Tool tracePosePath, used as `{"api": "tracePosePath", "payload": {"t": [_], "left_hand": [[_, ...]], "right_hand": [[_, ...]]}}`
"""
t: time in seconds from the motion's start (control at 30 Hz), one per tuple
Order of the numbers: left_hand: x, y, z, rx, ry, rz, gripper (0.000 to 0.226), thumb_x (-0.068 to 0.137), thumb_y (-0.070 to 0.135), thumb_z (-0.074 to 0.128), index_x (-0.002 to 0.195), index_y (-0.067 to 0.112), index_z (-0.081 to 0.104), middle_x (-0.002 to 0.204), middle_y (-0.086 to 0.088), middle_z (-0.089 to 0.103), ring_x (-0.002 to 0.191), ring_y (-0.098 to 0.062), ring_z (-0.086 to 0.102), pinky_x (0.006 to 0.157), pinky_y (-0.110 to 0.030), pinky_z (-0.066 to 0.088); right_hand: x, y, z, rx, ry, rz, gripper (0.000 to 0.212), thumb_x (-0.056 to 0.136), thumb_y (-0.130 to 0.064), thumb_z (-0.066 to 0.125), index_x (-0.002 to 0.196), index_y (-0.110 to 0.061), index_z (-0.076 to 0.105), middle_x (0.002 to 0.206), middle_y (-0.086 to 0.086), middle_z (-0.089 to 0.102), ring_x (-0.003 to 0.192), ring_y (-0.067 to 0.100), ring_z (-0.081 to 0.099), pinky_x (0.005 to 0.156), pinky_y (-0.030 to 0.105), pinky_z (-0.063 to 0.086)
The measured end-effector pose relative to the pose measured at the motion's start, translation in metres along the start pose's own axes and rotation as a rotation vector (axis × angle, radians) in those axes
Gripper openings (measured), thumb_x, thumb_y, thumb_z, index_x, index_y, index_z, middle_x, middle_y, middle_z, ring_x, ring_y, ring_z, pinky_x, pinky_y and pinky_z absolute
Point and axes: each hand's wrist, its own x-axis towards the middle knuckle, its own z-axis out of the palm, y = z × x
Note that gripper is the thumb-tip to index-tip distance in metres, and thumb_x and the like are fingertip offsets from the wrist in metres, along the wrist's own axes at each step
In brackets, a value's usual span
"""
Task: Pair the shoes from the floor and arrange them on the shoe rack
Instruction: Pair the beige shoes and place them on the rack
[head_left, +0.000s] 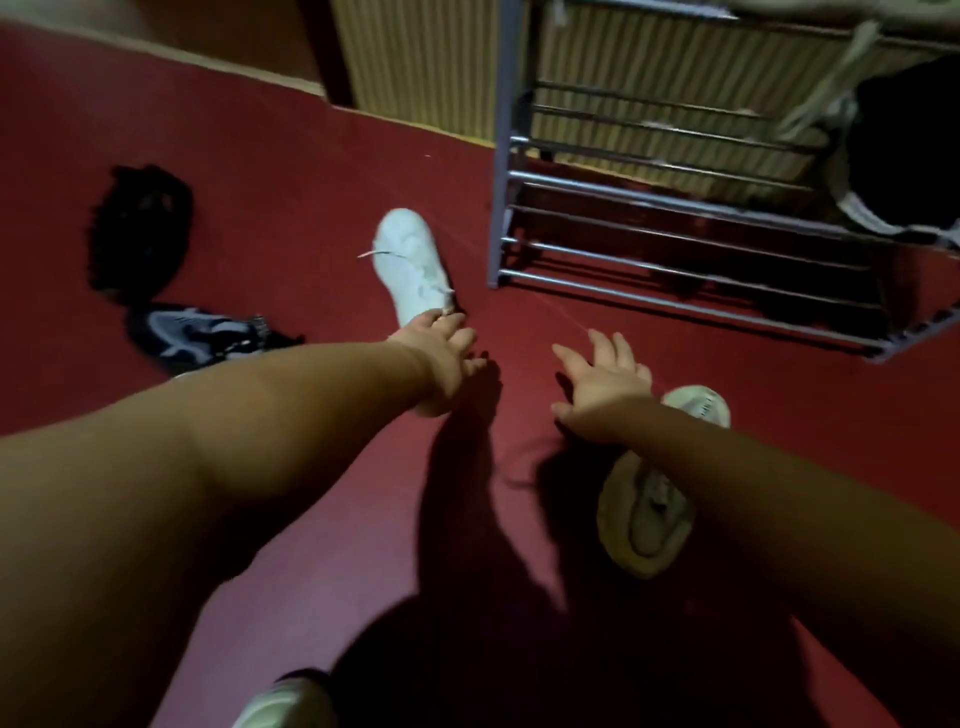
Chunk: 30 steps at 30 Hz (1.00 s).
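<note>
White sneaker (413, 265) lies on the red floor (311, 156) approx mid-frame, toe pointing away, heel toward the person, loose lace out to its left. L hand (447, 358) reaches to that heel w/ fingers mostly straight; tips touching or just short of it, can't tell which, blurred. R hand (605, 384) is spread wide, palm down over bare floor, holding nothing. R forearm crosses over a cream shoe (644, 519) lying near the person, opening up.

Further left: blue-and-white shoe (192, 332) on its side, and a black shoe (137, 228) just beyond it, both well apart from the white one.

Metal shoe rack (501, 182) stands at upper right, near the sneaker's toe. Dark shoe (909, 156) sits on its right end, pale laces (831, 88) hang from the tier above. Another pale shoe (285, 701) at bottom edge, partly cut off.
</note>
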Motion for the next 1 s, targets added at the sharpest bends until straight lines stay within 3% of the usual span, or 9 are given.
{"api": "tracePosePath", "payload": {"t": [0.1,0.27,0.4,0.57,0.67,0.73,0.87,1.0], "left_hand": [[-0.032,-0.017,0.044,-0.085,-0.009,-0.113,0.071,0.095,0.039,0.043,0.151,0.029,0.001,0.158,-0.011,-0.004,0.145,-0.032,-0.01,0.114,-0.048,-0.008],[-0.073,-0.013,0.138,-0.425,-0.113,-0.389,0.08,0.092,0.057,0.036,0.149,0.028,-0.011,0.158,-0.011,-0.012,0.142,-0.035,-0.02,0.111,-0.055,-0.013],[-0.109,-0.007,0.206,-0.395,-0.2,-0.405,0.081,0.091,0.06,0.035,0.148,0.032,-0.016,0.157,-0.011,-0.016,0.141,-0.034,-0.022,0.109,-0.054,-0.017],[-0.131,-0.013,0.238,-0.501,-0.077,-0.63,0.092,0.083,0.073,0.034,0.144,0.034,-0.024,0.154,-0.012,-0.026,0.139,-0.035,-0.028,0.11,-0.058,-0.015],[-0.121,-0.021,0.231,-0.734,-0.041,-0.879,0.103,0.077,0.079,0.036,0.141,0.033,-0.03,0.151,-0.015,-0.03,0.137,-0.041,-0.029,0.107,-0.063,-0.011],[-0.113,-0.032,0.224,-0.875,-0.065,-1.004,0.11,0.073,0.078,0.047,0.142,0.035,-0.027,0.151,-0.014,-0.031,0.138,-0.043,-0.024,0.108,-0.063,-0.006],[-0.103,-0.053,0.223,-1.178,-0.118,-1.127,0.12,0.068,0.059,0.071,0.144,0.041,-0.02,0.151,-0.007,-0.032,0.138,-0.042,0.011,0.106,-0.051,0.027],[-0.105,-0.052,0.225,-1.172,-0.05,-1.114,0.116,0.068,0.053,0.072,0.147,0.039,-0.012,0.155,-0.006,-0.02,0.132,-0.039,0.022,0.101,-0.047,0.031]], "right_hand": [[0.007,-0.039,0.004,-0.037,-0.011,-0.049,0.076,0.089,-0.043,0.055,0.149,-0.035,0.01,0.159,0.007,-0.009,0.145,0.032,-0.011,0.114,0.047,0.009],[0.015,-0.104,0.031,0.046,-0.066,-0.024,0.075,0.088,-0.044,0.057,0.149,-0.035,0.014,0.159,0.006,-0.004,0.145,0.031,-0.005,0.114,0.046,0.012],[0.013,-0.143,0.064,0.068,-0.178,-0.049,0.075,0.088,-0.044,0.058,0.148,-0.035,0.015,0.158,0.007,-0.004,0.145,0.03,-0.005,0.114,0.045,0.012],[0.01,-0.173,0.081,-0.094,-0.239,-0.189,0.074,0.09,-0.043,0.052,0.149,-0.034,0.007,0.158,0.007,-0.012,0.145,0.031,-0.011,0.115,0.045,0.009],[0.013,-0.188,0.077,-0.106,-0.219,-0.227,0.073,0.091,-0.042,0.051,0.149,-0.033,0.009,0.158,0.007,-0.012,0.145,0.03,-0.011,0.115,0.044,0.008],[0.014,-0.194,0.073,-0.096,-0.21,-0.24,0.071,0.091,-0.041,0.051,0.149,-0.033,0.01,0.158,0.007,-0.011,0.145,0.029,-0.009,0.115,0.044,0.008],[0.012,-0.193,0.069,-0.084,-0.197,-0.245,0.072,0.091,-0.038,0.053,0.149,-0.035,0.011,0.158,0.008,-0.008,0.145,0.029,-0.003,0.114,0.041,0.011],[0.01,-0.184,0.063,-0.163,-0.192,-0.241,0.075,0.089,-0.037,0.056,0.149,-0.035,0.011,0.158,0.008,-0.006,0.145,0.029,0.002,0.113,0.039,0.017]]}}
